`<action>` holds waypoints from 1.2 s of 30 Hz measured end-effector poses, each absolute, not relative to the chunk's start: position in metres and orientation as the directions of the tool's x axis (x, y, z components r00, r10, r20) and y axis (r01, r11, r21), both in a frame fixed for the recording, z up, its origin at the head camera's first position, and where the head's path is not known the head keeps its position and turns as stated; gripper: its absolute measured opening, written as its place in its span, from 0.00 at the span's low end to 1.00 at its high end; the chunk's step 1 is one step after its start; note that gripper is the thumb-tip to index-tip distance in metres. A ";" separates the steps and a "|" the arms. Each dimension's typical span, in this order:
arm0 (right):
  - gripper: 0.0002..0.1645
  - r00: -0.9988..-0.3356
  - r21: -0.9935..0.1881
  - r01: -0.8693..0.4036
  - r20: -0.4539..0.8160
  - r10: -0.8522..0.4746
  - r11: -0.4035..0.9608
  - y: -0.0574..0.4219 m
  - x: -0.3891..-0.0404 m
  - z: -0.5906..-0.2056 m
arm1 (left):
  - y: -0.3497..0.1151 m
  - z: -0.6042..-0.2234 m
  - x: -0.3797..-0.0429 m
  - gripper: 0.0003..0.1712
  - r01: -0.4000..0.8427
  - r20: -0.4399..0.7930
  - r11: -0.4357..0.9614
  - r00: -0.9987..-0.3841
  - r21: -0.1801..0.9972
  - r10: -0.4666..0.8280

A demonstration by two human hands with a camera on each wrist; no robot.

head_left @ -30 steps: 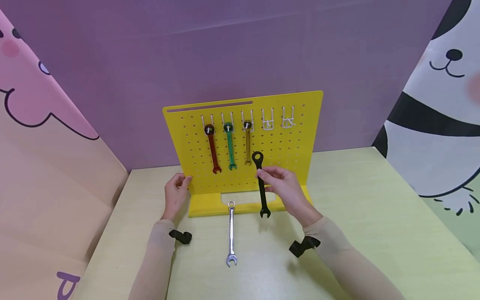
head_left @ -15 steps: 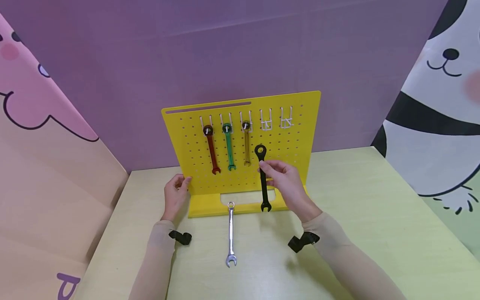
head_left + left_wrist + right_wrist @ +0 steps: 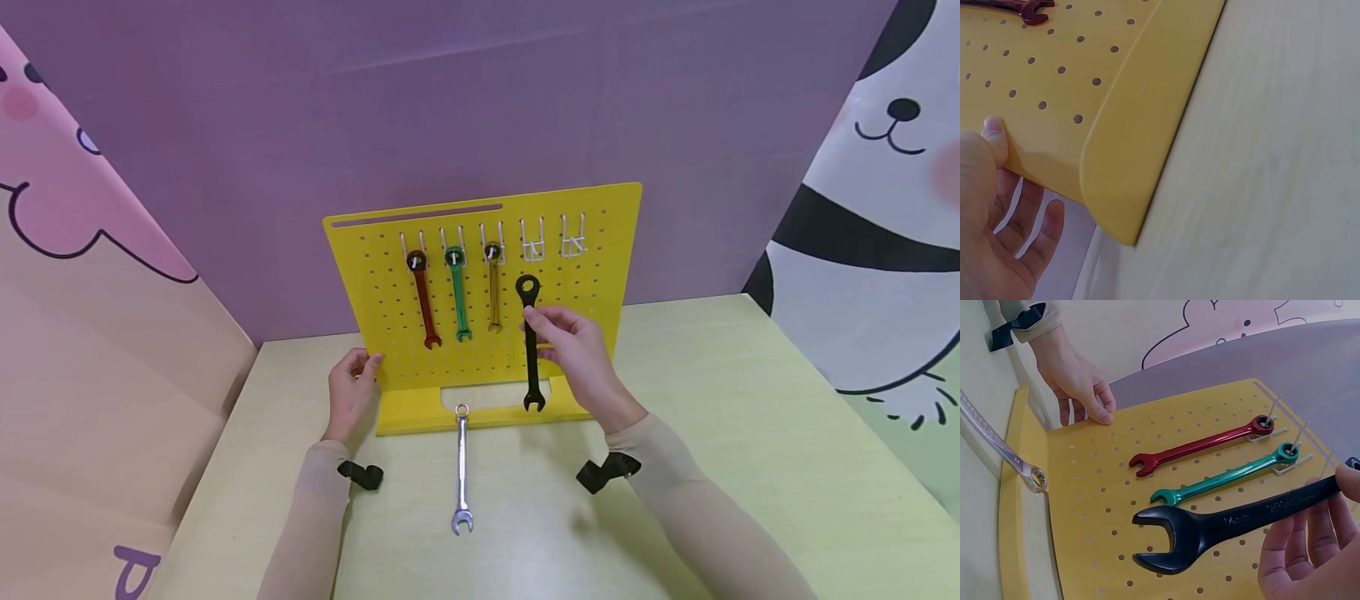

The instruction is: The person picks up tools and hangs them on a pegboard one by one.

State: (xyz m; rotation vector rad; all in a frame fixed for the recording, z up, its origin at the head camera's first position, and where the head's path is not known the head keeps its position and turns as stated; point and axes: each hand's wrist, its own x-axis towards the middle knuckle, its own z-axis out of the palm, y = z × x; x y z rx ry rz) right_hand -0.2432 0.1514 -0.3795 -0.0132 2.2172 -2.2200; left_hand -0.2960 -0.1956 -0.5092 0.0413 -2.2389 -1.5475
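My right hand pinches a black wrench between thumb and fingers, ring end up, in front of the yellow pegboard. Its open jaw points down, large in the right wrist view. My left hand grips the board's left edge, thumb on the front face and fingers behind. A red wrench, a green wrench and a gold wrench hang by their ring ends on white hooks. A silver wrench lies with its ring end on the board's base.
Two bare white hooks are on the board's upper right, above the black wrench. The board's base stands on a pale wooden table. Behind it rises a purple backdrop, with cartoon panels at both sides.
My right hand has raised the black wrench and shifted it slightly right, toward the bare hooks. The left hand stays at the board's edge.
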 end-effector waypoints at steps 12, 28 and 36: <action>0.24 -1.000 -1.000 -0.021 0.021 0.006 -0.015 0.154 -0.248 -0.367 | -0.196 -0.509 -0.296 0.13 0.194 0.306 0.384 -0.918 0.903 -0.254; 0.24 -0.998 -0.996 -0.057 0.056 0.019 -0.062 0.157 -0.254 -0.359 | -0.196 -0.510 -0.297 0.13 0.204 0.316 0.388 -0.914 0.899 -0.253; 0.15 -0.998 -0.996 -0.055 0.053 0.035 -0.065 0.159 -0.256 -0.355 | -0.196 -0.509 -0.296 0.12 0.196 0.304 0.373 -0.918 0.907 -0.256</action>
